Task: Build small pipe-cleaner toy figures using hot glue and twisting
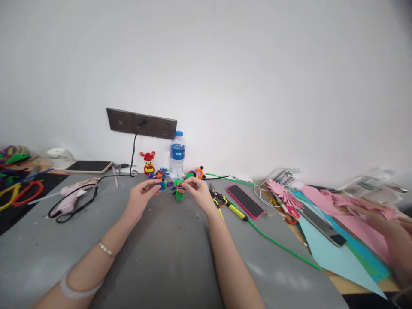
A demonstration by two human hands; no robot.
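Above the grey table (154, 257) I hold a small figure (170, 183) of fuzzy pipe cleaners in blue, purple, green and orange. My left hand (140, 198) pinches its blue end between thumb and fingers. On the green side, the fingertips of my right hand (198, 193) close on the figure; the exact spot they grip is too small to make out. A green and orange part (179, 194) hangs below, between my hands. Just behind are a purple and orange figure (159, 174), a red and yellow figure (148, 163) and an orange, green and black one (198, 173).
A water bottle (177, 154) stands against the wall. Yellow-handled pliers (236, 210), a pink-cased phone (245, 201) and a green pipe cleaner (283, 246) lie right. A pink glue gun (72, 195) with black cable lies left. Another person's hand (386, 231) is at far right near pink paper (357, 223).
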